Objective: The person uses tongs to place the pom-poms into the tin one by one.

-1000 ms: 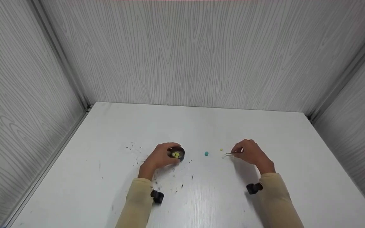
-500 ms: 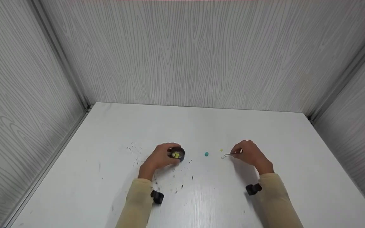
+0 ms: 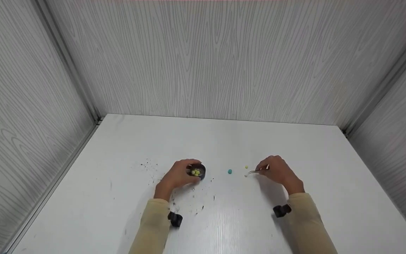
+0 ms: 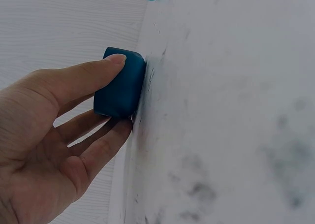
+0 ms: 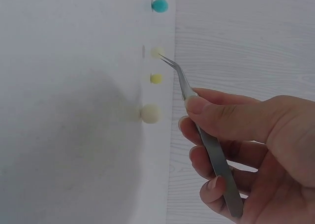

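Observation:
My left hand [image 3: 179, 173] holds a small cup [image 4: 120, 81], blue on its outer wall, between the thumb and fingers; in the head view several yellow-green balls [image 3: 196, 172] lie inside. On the right, my hand [image 3: 277, 170] pinches metal tweezers [image 5: 211, 150] with bent, pointed ends. At their tips is a small pale ball [image 5: 156, 52], which the points overlap in the right wrist view. Close by on the table sit a yellow ball [image 5: 156, 79] and a larger cream ball [image 5: 150, 113]. A teal ball [image 3: 229, 171] lies between the two hands.
Dark specks and smudges [image 3: 203, 207] mark the white tabletop [image 3: 241, 229] around the left hand. Grey wood-grain panels [image 3: 203, 60] enclose the table at the back and both sides. Black camera mounts [image 3: 282, 210] sit at the wrists.
The tweezer tips and the pale ball have shifted slightly left, with a small leftward movement of my right hand. My left hand and the cup stay in place.

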A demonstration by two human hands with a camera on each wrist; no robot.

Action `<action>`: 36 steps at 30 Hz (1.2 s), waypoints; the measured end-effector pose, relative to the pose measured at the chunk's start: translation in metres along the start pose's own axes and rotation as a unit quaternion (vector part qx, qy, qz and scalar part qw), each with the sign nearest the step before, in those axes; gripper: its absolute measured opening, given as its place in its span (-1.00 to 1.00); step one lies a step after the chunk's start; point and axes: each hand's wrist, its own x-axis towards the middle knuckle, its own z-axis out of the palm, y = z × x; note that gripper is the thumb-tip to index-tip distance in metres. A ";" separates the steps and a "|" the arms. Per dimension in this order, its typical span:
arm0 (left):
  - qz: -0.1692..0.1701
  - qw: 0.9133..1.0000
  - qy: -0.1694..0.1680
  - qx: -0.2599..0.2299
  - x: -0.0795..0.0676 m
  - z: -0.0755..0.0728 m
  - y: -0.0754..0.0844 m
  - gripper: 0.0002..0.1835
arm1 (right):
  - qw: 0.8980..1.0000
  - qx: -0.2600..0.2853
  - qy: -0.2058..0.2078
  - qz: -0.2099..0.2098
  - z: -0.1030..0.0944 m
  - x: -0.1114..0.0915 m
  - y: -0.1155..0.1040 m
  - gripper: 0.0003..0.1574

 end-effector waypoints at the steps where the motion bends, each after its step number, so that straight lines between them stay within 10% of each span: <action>1: -0.001 1.000 0.000 -0.001 0.000 0.000 0.000 -0.37 | 1.000 0.000 0.002 -0.001 0.000 0.000 0.000 -0.83; 36: 0.006 1.000 -0.001 -0.005 0.000 -0.001 0.001 -0.36 | 0.999 0.022 0.001 -0.027 0.011 0.012 -0.045 -0.82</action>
